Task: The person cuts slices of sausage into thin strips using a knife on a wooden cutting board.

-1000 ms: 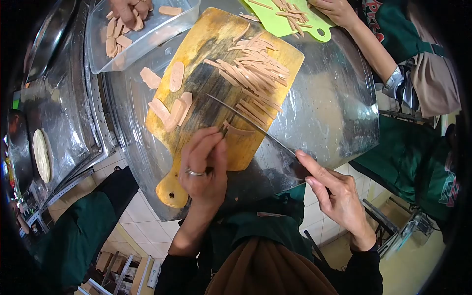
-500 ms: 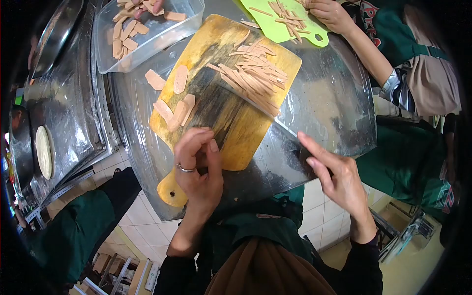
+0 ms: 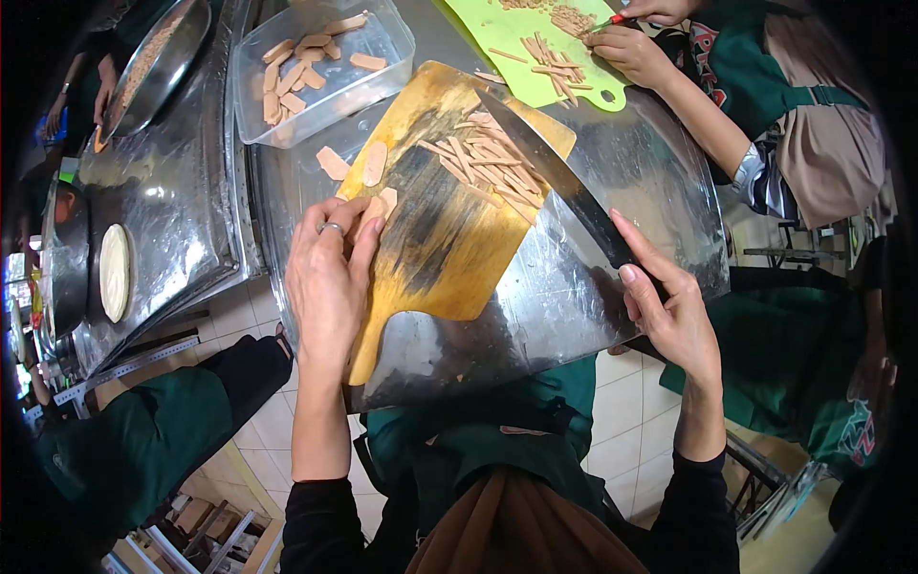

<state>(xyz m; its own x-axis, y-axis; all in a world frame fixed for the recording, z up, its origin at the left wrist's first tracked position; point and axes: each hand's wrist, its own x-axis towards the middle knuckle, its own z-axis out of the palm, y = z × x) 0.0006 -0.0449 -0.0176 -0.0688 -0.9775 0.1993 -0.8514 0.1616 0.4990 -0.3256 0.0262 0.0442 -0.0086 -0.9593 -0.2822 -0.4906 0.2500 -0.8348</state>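
My right hand grips the dark handle of a large knife, index finger stretched along it. Its broad blade lies along the right side of a pile of thin sausage strips on the wooden cutting board. With fingers bent together, my left hand grasps flat sausage slices at the board's left edge; the fingers partly hide them. Just above are another slice on the board and one more off its edge.
A clear plastic container with several slices stands at upper left. On a green cutting board, another person's hand works beside cut strips, with a red-handled knife near. A metal bowl and pale dough are at left.
My left hand has moved from above the board's lower part to the slices at its left edge. The knife has swung to the right side of the strips, now more bunched.
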